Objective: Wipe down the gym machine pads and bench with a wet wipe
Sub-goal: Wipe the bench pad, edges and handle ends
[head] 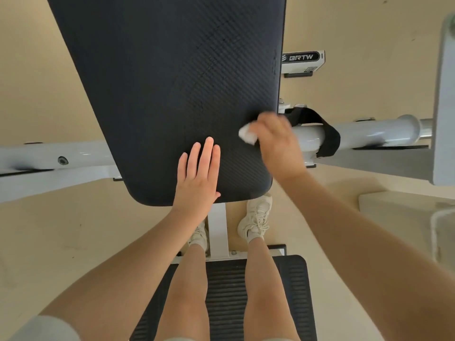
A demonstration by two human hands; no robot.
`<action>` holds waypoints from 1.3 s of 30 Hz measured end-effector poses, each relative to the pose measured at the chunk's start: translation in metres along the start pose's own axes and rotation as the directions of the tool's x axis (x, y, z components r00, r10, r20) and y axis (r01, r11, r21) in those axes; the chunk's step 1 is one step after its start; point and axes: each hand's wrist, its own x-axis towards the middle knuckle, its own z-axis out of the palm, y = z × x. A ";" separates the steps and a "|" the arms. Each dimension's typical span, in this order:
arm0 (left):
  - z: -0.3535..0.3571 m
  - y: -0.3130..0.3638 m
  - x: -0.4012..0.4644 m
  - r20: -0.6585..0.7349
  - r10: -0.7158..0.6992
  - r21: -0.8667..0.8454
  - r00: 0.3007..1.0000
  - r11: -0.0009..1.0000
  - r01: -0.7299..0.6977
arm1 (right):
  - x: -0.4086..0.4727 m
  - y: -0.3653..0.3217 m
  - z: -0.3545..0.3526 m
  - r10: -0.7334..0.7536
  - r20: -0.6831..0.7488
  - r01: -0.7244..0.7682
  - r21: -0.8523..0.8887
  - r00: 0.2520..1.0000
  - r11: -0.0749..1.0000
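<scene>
Landmark: I place everything against the back pad [167, 89], the long dark textured cushion that fills the upper middle of my view.
Right hand: my right hand [275, 139] sits at the pad's lower right edge, blurred, its fingers curled round the wet wipe [247, 135].
Wipe: a small white wad, pressed to the pad just inside that right edge; only a corner shows past my fingers.
Left hand: my left hand [199, 173] lies flat on the pad's near end, fingers straight and together, holding nothing.
Risk, edge: I judge the wipe could slide off the pad's rim onto the white frame tube [364, 134] just right of it, since the stroke runs so close to the side.
Risk, strap: a black strap [325, 134] loops the tube beside the pad; my knuckles could snag it.
Risk, coverage: the wad is small against the pad, so patches may be missed, above all its far end.
Risk, brace: a damp skin under my flat palm could let it slip.
Surface: woven-look ribbed covering, with faint streaks toward the pad's upper right.
Below the pad: a white post [218, 230], my shoes either side, then a ribbed black seat pad [226, 291].
Room: plain beige floor [61, 230] around the pad, with a BRTW label [304, 57] to its right.
</scene>
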 end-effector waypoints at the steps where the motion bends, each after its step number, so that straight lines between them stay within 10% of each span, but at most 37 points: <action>1: 0.000 0.000 0.000 0.001 -0.003 0.007 1.000 1.000 0.003 | -0.024 -0.002 0.007 -0.030 0.061 0.029 0.017 0.998 0.999; 7: -0.002 0.000 0.000 -0.013 0.005 0.018 1.000 1.000 -0.005 | -0.125 -0.017 0.018 -0.044 0.496 0.038 0.021 0.867 0.999; 12: -0.007 -0.002 -0.001 0.033 0.008 -0.017 0.999 1.000 -0.007 | -0.031 -0.014 -0.021 0.307 0.119 -0.326 0.207 0.944 0.922; 18: -0.046 -0.026 -0.002 -0.027 -0.081 -0.302 0.996 0.951 0.069 | 0.056 -0.027 -0.057 0.501 0.066 -0.499 0.273 0.863 0.823; 20: -0.063 -0.040 0.005 -0.008 -0.300 -0.453 0.954 0.852 0.264 | 0.081 -0.034 -0.065 0.532 0.028 -0.515 0.298 0.846 0.804; 23: -0.078 -0.063 0.021 0.222 -0.663 -0.640 0.715 0.453 0.620 | 0.111 -0.042 -0.062 0.525 -0.022 -0.500 0.273 0.851 0.822; 26: -0.064 -0.081 0.024 0.371 -0.743 -0.743 0.557 0.123 0.658 | 0.120 -0.053 -0.041 0.458 0.008 -0.452 0.172 0.889 0.875; 31: -0.044 -0.090 -0.001 0.440 -0.657 -0.858 0.613 -0.106 0.503 | 0.078 -0.103 0.013 0.201 0.182 -0.207 0.017 0.963 0.978; 36: -0.048 -0.108 -0.013 0.461 -0.582 -0.876 0.670 -0.181 0.447 | 0.030 -0.161 0.049 -0.059 0.640 0.047 0.035 0.766 0.998; 39: -0.058 -0.117 -0.022 0.473 -0.554 -0.871 0.685 -0.175 0.460 | 0.042 -0.177 0.040 -0.046 0.628 -0.061 0.148 0.777 0.987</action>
